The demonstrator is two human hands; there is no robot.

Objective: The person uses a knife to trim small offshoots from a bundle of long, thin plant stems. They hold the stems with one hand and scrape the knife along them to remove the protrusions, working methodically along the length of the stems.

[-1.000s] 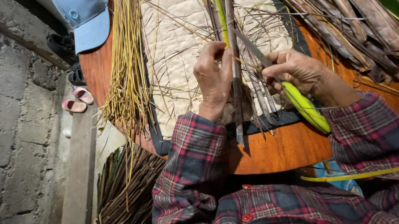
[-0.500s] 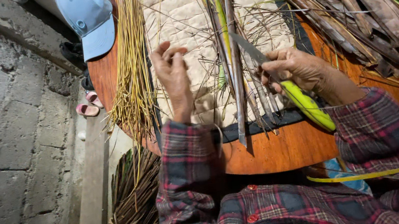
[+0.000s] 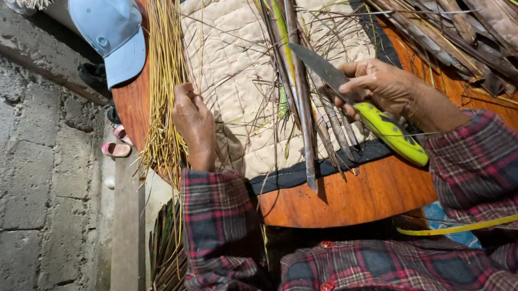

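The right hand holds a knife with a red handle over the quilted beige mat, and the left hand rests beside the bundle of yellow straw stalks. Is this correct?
Not quite. In the head view, the knife in the right hand has a yellow-green handle, not red. The rest holds: it is over the quilted beige mat, and the left hand rests beside the bundle of yellow straw stalks.

A single head-worn camera looks steeply down, close over the round wooden table (image 3: 356,199).

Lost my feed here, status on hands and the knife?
Right hand grips green-handled knife, blade over leaf strips. Left hand rests on yellow stalks. Nothing blocking.
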